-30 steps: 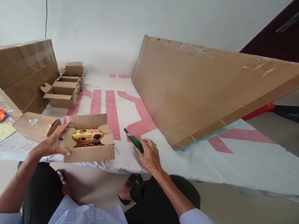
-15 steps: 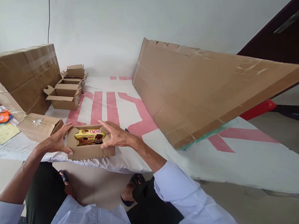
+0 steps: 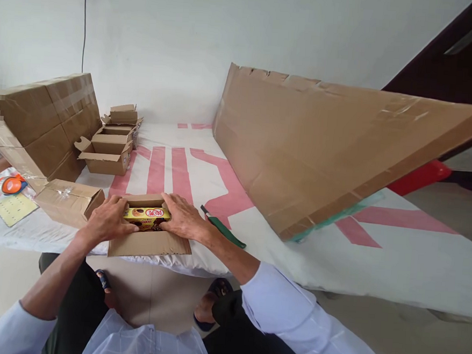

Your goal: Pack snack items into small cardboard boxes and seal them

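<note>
An open cardboard carton (image 3: pixel 150 245) stands at the table's near edge, its front flap folded out towards me. Inside it sits a yellow printed snack box (image 3: pixel 146 223), partly covered by my fingers. My left hand (image 3: pixel 109 222) grips the snack box's left end, thumb along its front. At the right end, my right hand (image 3: pixel 182 217) closes on the same box; some fingertips are hidden inside the carton. A green-handled knife (image 3: pixel 226 231) lies to the right of my right hand.
A taped carton (image 3: pixel 67 200) stands left of my hands, with several open small cartons (image 3: pixel 104 161) behind it. Large taped cartons (image 3: pixel 42 115) stand at left, near an orange tape roll (image 3: pixel 11 185) and a yellow sheet (image 3: pixel 14 208). A big cardboard panel (image 3: pixel 323 145) leans at right.
Both hands have moved from the carton's outer ends inward onto the snack box. The carton's front flap now lies outward, and more of the green-handled knife shows.
</note>
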`<state>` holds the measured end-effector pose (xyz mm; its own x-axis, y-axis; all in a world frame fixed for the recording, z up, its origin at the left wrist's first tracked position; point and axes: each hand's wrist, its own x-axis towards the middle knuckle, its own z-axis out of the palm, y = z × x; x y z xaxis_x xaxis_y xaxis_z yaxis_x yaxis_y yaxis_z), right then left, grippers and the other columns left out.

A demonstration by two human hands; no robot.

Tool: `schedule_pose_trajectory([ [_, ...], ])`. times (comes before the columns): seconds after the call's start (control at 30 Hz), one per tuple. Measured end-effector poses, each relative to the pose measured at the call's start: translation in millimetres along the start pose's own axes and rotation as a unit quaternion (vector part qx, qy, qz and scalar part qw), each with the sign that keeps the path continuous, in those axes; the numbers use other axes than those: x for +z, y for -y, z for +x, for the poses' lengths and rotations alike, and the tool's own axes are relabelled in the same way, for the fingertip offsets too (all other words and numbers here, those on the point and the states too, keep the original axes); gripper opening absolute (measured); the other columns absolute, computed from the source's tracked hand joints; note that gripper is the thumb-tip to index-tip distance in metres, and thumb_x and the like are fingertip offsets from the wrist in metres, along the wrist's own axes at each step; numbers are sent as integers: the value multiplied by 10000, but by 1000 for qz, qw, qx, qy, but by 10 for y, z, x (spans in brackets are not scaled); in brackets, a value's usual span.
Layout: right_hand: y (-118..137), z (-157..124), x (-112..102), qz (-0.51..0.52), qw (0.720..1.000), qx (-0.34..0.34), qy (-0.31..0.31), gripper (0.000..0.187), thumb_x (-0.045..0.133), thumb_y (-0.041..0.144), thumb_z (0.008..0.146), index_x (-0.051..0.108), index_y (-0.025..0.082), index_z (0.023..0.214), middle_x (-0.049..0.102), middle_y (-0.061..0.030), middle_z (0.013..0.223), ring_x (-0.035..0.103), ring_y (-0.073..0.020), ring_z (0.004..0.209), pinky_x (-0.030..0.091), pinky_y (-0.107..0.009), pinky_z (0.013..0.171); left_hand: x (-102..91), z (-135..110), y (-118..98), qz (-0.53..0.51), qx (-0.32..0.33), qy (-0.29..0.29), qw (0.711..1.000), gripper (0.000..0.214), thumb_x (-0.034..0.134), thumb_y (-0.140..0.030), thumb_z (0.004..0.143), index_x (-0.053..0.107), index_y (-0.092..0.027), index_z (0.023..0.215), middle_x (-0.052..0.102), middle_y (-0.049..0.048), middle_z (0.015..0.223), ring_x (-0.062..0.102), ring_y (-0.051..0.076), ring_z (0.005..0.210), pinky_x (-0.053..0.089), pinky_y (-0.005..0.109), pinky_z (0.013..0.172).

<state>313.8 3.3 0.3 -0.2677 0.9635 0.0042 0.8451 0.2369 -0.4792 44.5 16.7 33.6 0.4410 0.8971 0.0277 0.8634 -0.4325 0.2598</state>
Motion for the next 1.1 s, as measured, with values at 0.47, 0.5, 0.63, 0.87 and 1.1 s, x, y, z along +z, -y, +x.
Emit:
schedule_pose_trajectory([
  [0.47, -615, -90, -25, 259, 957, -39, -124, 659, 505, 281, 946, 579, 241, 1600, 728, -121, 1482, 687, -317, 1359, 587, -491, 1126, 31, -224, 243, -246, -27, -115, 962, 743, 584, -251, 879, 541, -231, 1620, 610, 118, 1603, 586, 323, 1460, 455, 501, 1273],
  [0.5, -663, -126, 3, 230, 959, -41, -159, 673, 516, 270, 936, 574, 238, 1605, 685, -131, 1548, 648, -325, 1422, 555, -516, 1177, 34, -271, 293, -244, -31, -132, 960, 717, 581, -261, 890, 561, -232, 1606, 576, 119, 1646, 568, 327, 1485, 450, 505, 1278],
  [0.63, -770, -241, 123, 85, 968, -83, -220, 621, 526, 217, 938, 637, 205, 1548, 605, -150, 1639, 477, -346, 1595, 368, -596, 1348, 84, -405, 322, -110, 17, -166, 980, 451, 551, -292, 990, 712, -225, 1406, 588, 138, 1644, 362, 375, 1662, 297, 584, 1361],
  [0.87, -734, -283, 281, 139, 974, -82, -162, 511, 404, 207, 1031, 682, 227, 1459, 731, -140, 1475, 694, -283, 1354, 561, -486, 1170, 413, -434, 190, -128, -37, -115, 984, 743, 567, -608, 1048, 454, -215, 1668, 473, 220, 1738, 418, 425, 1629, 363, 653, 1301],
  [1.1, -549, -214, 42, 77, 980, -71, -168, 349, 513, 250, 1057, 730, 231, 1329, 753, -143, 1365, 694, -305, 1268, 575, -464, 1069, 468, -381, 217, -157, -21, -103, 982, 804, 536, -607, 1064, 339, -215, 1737, 393, 207, 1788, 331, 394, 1684, 330, 619, 1339],
])
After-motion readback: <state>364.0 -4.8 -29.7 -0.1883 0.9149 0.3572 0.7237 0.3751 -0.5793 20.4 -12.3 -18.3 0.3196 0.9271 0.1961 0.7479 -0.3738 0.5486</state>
